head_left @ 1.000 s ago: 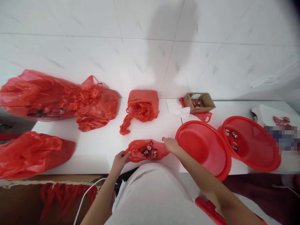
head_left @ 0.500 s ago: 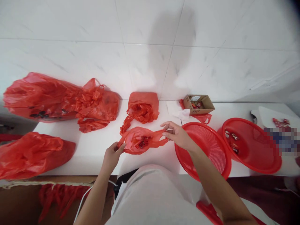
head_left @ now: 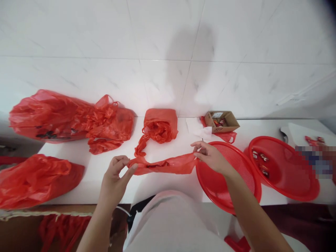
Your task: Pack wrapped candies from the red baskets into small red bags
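Note:
A red plastic bag [head_left: 181, 163] is stretched sideways just above the white table, with small dark-red items partly showing at its middle. My left hand [head_left: 115, 176] pinches its left end between thumb and fingers. The bag's right end is pinched by my right hand [head_left: 208, 155], close to the rim of a red mesh basket [head_left: 231, 175]. Behind the held bag sits a bundled red plastic bag [head_left: 160, 126], and a twisted red strip [head_left: 140, 146] runs from it toward my left hand.
Several full red bags [head_left: 49, 115] stand at the left, above a cardboard box [head_left: 18, 231] holding red plastic. At right, a second red basket [head_left: 291, 175] holds small wrapped pieces. A small carton [head_left: 227, 126] stands by the wall; a person's blurred hand is at far right.
The bag was open with its contents showing; now it is pulled flat and narrow between my hands. My right hand has moved slightly right, my left hand slightly left.

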{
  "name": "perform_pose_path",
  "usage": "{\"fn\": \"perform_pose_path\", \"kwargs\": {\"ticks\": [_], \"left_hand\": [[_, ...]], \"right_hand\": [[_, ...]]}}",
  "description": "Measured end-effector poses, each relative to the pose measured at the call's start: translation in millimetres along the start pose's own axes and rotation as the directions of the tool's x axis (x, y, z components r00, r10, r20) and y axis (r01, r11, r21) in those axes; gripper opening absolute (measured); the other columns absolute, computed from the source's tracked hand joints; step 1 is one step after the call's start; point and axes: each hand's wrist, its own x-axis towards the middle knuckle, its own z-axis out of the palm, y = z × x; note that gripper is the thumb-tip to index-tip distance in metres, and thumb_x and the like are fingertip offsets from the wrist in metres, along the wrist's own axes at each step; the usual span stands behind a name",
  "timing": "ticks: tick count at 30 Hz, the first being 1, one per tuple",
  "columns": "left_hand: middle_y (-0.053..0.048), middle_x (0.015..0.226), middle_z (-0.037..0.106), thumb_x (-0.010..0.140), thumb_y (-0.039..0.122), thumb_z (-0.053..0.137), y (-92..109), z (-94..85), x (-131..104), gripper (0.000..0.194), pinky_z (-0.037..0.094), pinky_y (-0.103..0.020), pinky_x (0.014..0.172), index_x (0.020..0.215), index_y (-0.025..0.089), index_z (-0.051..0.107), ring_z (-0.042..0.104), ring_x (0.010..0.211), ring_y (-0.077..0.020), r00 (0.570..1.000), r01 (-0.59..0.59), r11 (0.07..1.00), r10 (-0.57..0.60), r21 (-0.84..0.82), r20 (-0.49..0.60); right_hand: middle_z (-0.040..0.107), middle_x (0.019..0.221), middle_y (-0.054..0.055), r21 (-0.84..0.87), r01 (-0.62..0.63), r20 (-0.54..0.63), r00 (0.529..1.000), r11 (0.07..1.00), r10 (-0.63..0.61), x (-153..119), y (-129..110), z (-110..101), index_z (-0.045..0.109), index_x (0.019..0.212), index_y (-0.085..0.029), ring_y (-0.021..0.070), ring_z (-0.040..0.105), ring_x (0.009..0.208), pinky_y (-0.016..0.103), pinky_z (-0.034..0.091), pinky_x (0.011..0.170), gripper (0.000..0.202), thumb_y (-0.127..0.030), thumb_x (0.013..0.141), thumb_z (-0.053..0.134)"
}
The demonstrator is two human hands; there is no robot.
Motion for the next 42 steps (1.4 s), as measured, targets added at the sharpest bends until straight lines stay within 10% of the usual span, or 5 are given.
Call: {"fn": "perform_pose_path", "kwargs": {"ticks": [10, 15, 27, 37, 42], "left_hand": [[-0.005, 0.104, 0.066, 0.078, 0.037, 0.068, 38, 35.6, -13, 0.064, 0.049, -0.035, 0.083, 0.136, 0.027, 0.042, 0.061, 0.091, -0.0198, 0.752, -0.012, 0.998, 0.051, -0.064, 0.657], [-0.004, 0.092, 0.065, 0.077, 0.027, 0.06, 22, 70.9, -32, 0.016, 0.047, -0.031, 0.073, 0.091, 0.021, 0.066, 0.059, 0.086, -0.0213, 0.616, -0.096, 0.995, 0.077, -0.023, 0.784], [0.004, 0.062, 0.049, 0.092, 0.054, 0.04, 27, 62.9, -17, 0.041, 0.037, -0.022, 0.058, 0.083, 0.018, 0.056, 0.042, 0.058, -0.0098, 0.695, 0.425, 0.873, -0.144, -0.24, 0.704], [-0.002, 0.085, 0.069, 0.079, 0.015, 0.056, 27, 58.7, -14, 0.018, 0.045, -0.026, 0.071, 0.084, 0.021, 0.072, 0.059, 0.076, -0.0143, 0.675, 0.02, 0.995, 0.056, -0.095, 0.735], [0.002, 0.073, 0.065, 0.068, 0.0, 0.045, 16, 76.2, -26, 0.026, 0.043, -0.023, 0.063, 0.069, 0.02, 0.061, 0.056, 0.065, -0.0116, 0.891, -0.219, 0.973, 0.167, 0.077, 0.422]], "right_hand": [[0.064, 0.097, 0.002, -0.054, 0.22, 0.254, 0.946, 0.974, -0.2, -34, -63, 37, 0.063, 0.105, -0.027, 0.0142, 0.059, 0.083, 0.027, 0.048, 0.073, 0.021, -0.023, 0.089, 0.051], [0.063, 0.101, 0.002, 0.17, 0.405, 0.408, 0.801, 0.898, -0.438, -35, -86, 81, 0.064, 0.107, -0.026, 0.013, 0.06, 0.09, 0.028, 0.048, 0.084, 0.025, -0.014, 0.089, 0.05], [0.063, 0.09, 0.0, 0.147, 0.139, 0.274, 0.946, 0.979, -0.175, -25, -32, 77, 0.061, 0.098, -0.022, 0.0139, 0.058, 0.084, 0.029, 0.047, 0.078, 0.012, -0.028, 0.09, 0.053], [0.06, 0.121, 0.005, 0.267, 0.222, 0.162, 0.949, 0.938, -0.271, -19, -33, 84, 0.059, 0.117, -0.027, 0.0176, 0.055, 0.11, 0.034, 0.042, 0.096, 0.029, -0.039, 0.094, 0.046], [0.066, 0.099, 0.003, 0.269, 0.085, 0.234, 0.96, 0.959, -0.151, -8, -1, 107, 0.059, 0.123, -0.026, 0.0152, 0.059, 0.083, 0.032, 0.046, 0.082, 0.038, -0.044, 0.097, 0.037]]}}
